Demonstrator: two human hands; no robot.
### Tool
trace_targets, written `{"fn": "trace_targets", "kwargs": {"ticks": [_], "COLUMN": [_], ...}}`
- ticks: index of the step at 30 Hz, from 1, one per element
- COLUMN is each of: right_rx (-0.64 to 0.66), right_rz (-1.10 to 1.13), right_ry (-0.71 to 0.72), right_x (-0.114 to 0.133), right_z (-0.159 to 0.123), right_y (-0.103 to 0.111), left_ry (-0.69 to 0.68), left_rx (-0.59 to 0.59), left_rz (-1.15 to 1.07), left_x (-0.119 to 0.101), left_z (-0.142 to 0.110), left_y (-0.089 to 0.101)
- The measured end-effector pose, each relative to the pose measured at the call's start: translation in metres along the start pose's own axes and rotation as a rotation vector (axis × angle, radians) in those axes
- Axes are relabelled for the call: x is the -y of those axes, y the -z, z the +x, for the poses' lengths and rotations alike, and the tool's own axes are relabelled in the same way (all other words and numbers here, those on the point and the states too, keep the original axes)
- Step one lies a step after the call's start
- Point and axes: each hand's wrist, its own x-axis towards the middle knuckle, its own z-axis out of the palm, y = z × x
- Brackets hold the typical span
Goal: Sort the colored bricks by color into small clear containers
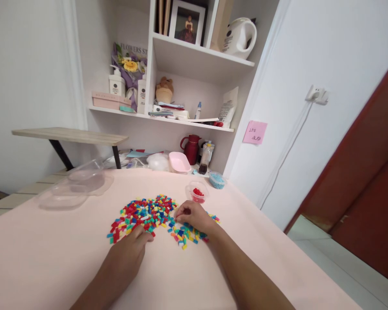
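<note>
A loose heap of small coloured plastic bricks [155,210] in red, blue, green, yellow and white lies spread over the pink tabletop [177,280]. At the heap's front left edge is my left hand [132,249], fingers curled together, with a red piece by the fingertips. My right hand [195,216] hangs over the right part of the heap, thumb and forefinger pinched; anything between them is too small to make out. Just beyond it stands a small see-through tub [190,189] holding red pieces [198,193].
A tub of light blue pieces [217,181] stands at the back right. See-through plastic containers [66,196] lie at the left. A pink basin [179,162], a dark red jug [192,149] and a bottle [205,158] line the back, below shelves [194,122].
</note>
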Motion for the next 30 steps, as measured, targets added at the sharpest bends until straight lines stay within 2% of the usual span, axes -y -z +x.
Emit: {"fn": "trace_targets", "kwargs": {"ticks": [4,8,12,18,21,30], "right_rx": [-0.159,-0.351,-0.593,-0.857,-0.889,-0.798], "right_rz": [-0.042,0.151,0.297,0.318,0.289,0.209], "right_ry": [0.015,-0.039,-0.008,0.007,-0.024,-0.019], "right_x": [0.006,0.009,0.009,-0.004,-0.014,-0.023], "right_z": [0.000,-0.001,-0.001,0.004,0.006,0.004], "right_y": [0.011,0.022,0.032,0.044,0.049,0.051], "left_ry": [-0.008,0.015,0.019,0.015,0.004,-0.006], "left_rx": [0.031,0.047,0.049,0.055,0.038,0.061], "left_rz": [0.002,0.002,0.007,0.040,0.033,0.063], "left_x": [0.001,0.002,0.001,0.003,0.005,0.005], "left_z": [0.000,0.001,0.001,0.002,0.002,0.003], "left_y": [0.000,-0.001,-0.001,-0.002,-0.004,-0.004]}}
